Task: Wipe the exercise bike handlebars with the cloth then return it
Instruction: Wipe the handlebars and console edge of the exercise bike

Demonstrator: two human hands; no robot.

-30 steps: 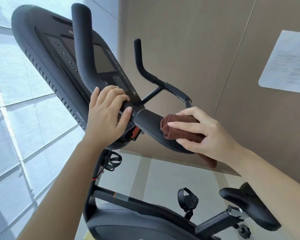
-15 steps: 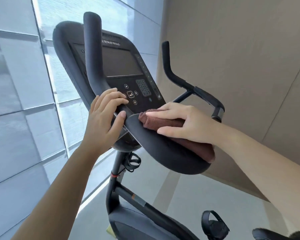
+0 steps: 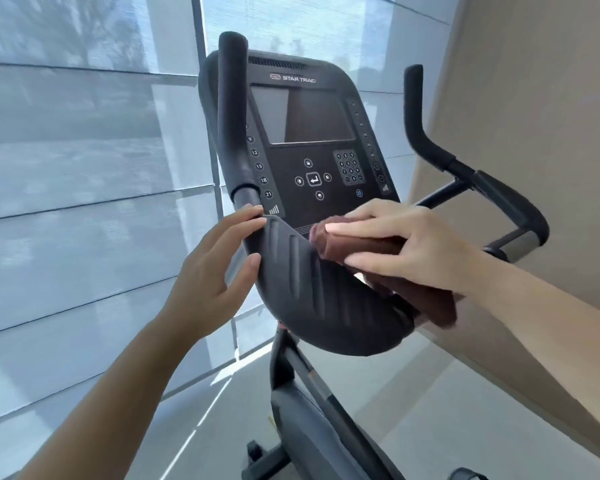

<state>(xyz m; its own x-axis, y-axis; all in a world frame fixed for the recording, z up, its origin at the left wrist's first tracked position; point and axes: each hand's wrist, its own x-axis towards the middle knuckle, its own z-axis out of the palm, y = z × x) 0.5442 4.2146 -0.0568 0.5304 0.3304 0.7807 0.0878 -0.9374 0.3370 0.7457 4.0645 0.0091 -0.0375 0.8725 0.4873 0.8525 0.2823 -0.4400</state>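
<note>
The exercise bike's black handlebars have a wide ribbed centre pad (image 3: 309, 296), an upright left horn (image 3: 231, 116) and a right horn (image 3: 418, 123). A folded brown cloth (image 3: 357, 245) lies on the pad's upper right part, just under the console. My right hand (image 3: 416, 247) holds the cloth between thumb and fingers and presses it onto the pad; the cloth's tail hangs below my wrist. My left hand (image 3: 208, 282) is spread, its fingertips and thumb touching the pad's left edge below the left horn.
The black console (image 3: 312, 133) with screen and keypad stands right behind the pad. The bike's frame (image 3: 302, 403) drops to the floor below. A shaded window wall (image 3: 84, 202) is on the left, and a beige wall panel (image 3: 534, 98) stands close on the right.
My left hand has loosened from its grip on the bar and now only touches the pad's edge. The right hand has slid the cloth leftwards up the pad. The view has swung round to face the console.
</note>
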